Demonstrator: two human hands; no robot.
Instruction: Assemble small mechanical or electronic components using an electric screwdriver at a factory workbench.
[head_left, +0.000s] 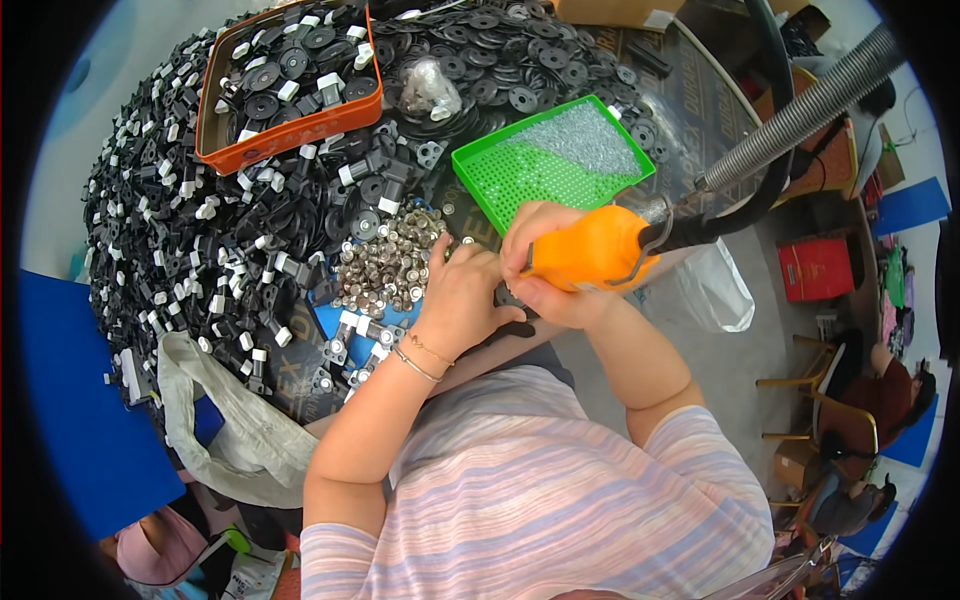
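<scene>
My right hand (545, 265) is wrapped round an orange electric screwdriver (592, 250), hung from a black cable and a metal spring. My left hand (465, 295) is closed over a small black plastic part (512, 326) at the table's near edge, mostly hidden under the fingers; the driver's tip is out of sight behind my hands. Left of that hand lies a heap of round silver metal pieces (385, 265). Beyond both hands a green perforated tray (490, 180) holds many small shiny pieces, probably screws. Black and white bracket-like parts (365, 345) lie beside my left wrist.
A big pile of black and white plastic parts (150, 230) covers the table's left side. An orange-rimmed box (290, 140) of parts stands on it, with black discs (480, 60) behind. A coiled spring (800, 105) crosses the right. Other people sit at lower right and lower left.
</scene>
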